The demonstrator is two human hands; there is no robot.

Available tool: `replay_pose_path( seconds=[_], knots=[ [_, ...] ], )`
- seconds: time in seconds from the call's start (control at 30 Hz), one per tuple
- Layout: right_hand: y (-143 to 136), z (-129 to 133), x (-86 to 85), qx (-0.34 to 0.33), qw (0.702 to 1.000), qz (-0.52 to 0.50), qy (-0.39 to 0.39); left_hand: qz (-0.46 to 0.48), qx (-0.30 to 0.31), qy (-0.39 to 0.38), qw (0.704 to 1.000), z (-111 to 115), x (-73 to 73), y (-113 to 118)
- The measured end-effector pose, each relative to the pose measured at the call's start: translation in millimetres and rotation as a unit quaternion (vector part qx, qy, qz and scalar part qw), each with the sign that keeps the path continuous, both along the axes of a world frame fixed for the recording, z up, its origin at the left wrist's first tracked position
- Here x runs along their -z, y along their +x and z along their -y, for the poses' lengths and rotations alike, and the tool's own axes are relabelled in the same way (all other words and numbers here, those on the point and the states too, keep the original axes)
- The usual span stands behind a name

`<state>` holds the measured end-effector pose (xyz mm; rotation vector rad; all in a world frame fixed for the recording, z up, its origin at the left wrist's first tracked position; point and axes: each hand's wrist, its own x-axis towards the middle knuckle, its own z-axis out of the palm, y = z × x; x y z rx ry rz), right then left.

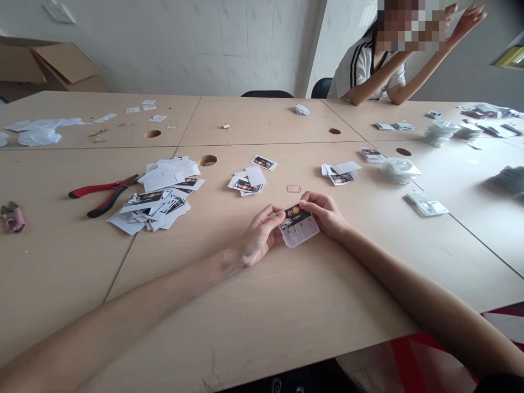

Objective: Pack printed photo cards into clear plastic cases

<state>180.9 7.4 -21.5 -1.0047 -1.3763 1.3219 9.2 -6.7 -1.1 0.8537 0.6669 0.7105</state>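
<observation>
Between my two hands is a small clear plastic case (301, 232) with a dark printed card (295, 216) along its upper part. My left hand (264, 232) grips the case's left edge, thumb on the front. At the upper right corner, my right hand (323, 213) pinches it between thumb and fingers. Small items show through the clear lower part, too small to name. Just beyond the hands lies a small red-edged label (293, 189). A small stack of printed cards (248, 183) lies ahead to the left, and another card stack (340, 173) ahead to the right.
A large heap of cards (164, 191) and red-handled pliers (108, 194) lie left. Clear cases (426, 203) and a bagged stack (400, 170) stand right. Across the table (266, 305) a person (364, 71) holds up a white card. A cardboard box (53, 63) stands behind, far left.
</observation>
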Motion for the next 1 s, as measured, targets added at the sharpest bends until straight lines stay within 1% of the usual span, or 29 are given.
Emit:
replay_pose_path(
  seconds=[0.07, 0.13, 0.2, 0.27, 0.4, 0.53, 0.6, 0.7, 0.87, 1.0],
  knots=[
    [-5, 3, -3.1, 0.024, 0.999, 0.042, 0.021, 0.014, -0.012, 0.006, 1.000, 0, 1.4, 0],
    [-11, 8, -6.2, 0.062, 0.993, 0.084, 0.046, 0.028, -0.023, 0.014, 0.999, 0, 2.3, 1],
    [-16, 12, -8.9, 0.104, 0.986, 0.111, 0.065, 0.033, -0.027, 0.019, 0.999, 0, 2.7, 1],
    [-19, 15, -11.3, 0.127, 0.980, 0.136, 0.074, 0.031, -0.033, 0.019, 0.999, 0, 2.5, 2],
    [-21, 21, -15.8, 0.124, 0.972, 0.184, 0.076, 0.015, -0.040, 0.018, 0.999, 1, 1.3, 3],
    [-22, 24, -17.0, 0.135, 0.976, 0.158, 0.068, 0.000, -0.044, 0.028, 0.999, 2, 0.7, 3],
    [-22, 24, -16.5, 0.131, 0.980, 0.137, 0.063, 0.009, -0.038, 0.028, 0.999, 2, 0.6, 2],
    [-19, 21, -15.0, 0.098, 0.987, 0.110, 0.059, 0.024, -0.027, 0.025, 0.999, 1, 0.6, 2],
    [-11, 14, -10.5, 0.049, 0.994, 0.080, 0.050, 0.029, -0.026, 0.011, 0.999, 0, 2.0, 0],
    [-5, 7, -7.2, 0.007, 0.993, 0.089, 0.073, 0.044, -0.025, 0.003, 0.999, 0, 4.0, -1]
  ],
)
